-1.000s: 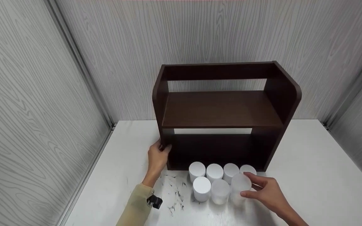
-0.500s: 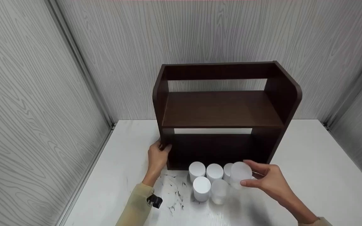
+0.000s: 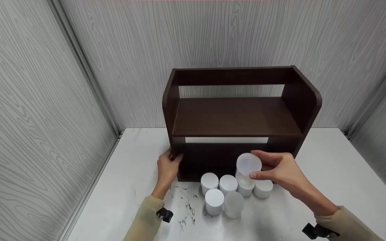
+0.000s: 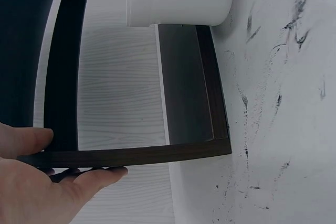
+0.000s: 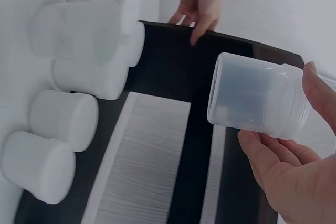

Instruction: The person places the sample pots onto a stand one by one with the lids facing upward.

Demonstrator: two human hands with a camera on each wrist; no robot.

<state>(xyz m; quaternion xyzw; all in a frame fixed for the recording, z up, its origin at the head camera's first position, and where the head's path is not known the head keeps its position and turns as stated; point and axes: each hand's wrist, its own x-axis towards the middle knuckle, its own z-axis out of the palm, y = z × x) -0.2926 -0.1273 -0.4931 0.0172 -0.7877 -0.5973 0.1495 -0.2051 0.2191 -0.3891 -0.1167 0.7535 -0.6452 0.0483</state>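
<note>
My right hand [image 3: 281, 170] pinches a translucent plastic jar [image 3: 248, 163] by its lidded end, thumb on one side and fingers on the other. In the right wrist view the see-through jar [image 5: 252, 95] looks empty. It is held off the table, in front of the lower opening of a dark brown two-tier shelf [image 3: 236, 115]. My left hand [image 3: 168, 168] grips the shelf's left side panel; in the left wrist view the thumb and fingers lie on opposite faces of the panel [image 4: 126, 156].
Several white jars, among them one at front left [image 3: 214, 201] and one at right [image 3: 263, 189], stand before the shelf. Another translucent jar [image 3: 234, 205] stands beside the front white one. Dark scuffs [image 3: 189, 207] mark the white table [image 3: 139, 187]. Grey wood-grain walls enclose it.
My right hand has lifted the translucent jar from the front row and carried it forward toward the shelf's lower opening. The left hand keeps its grip on the side panel.
</note>
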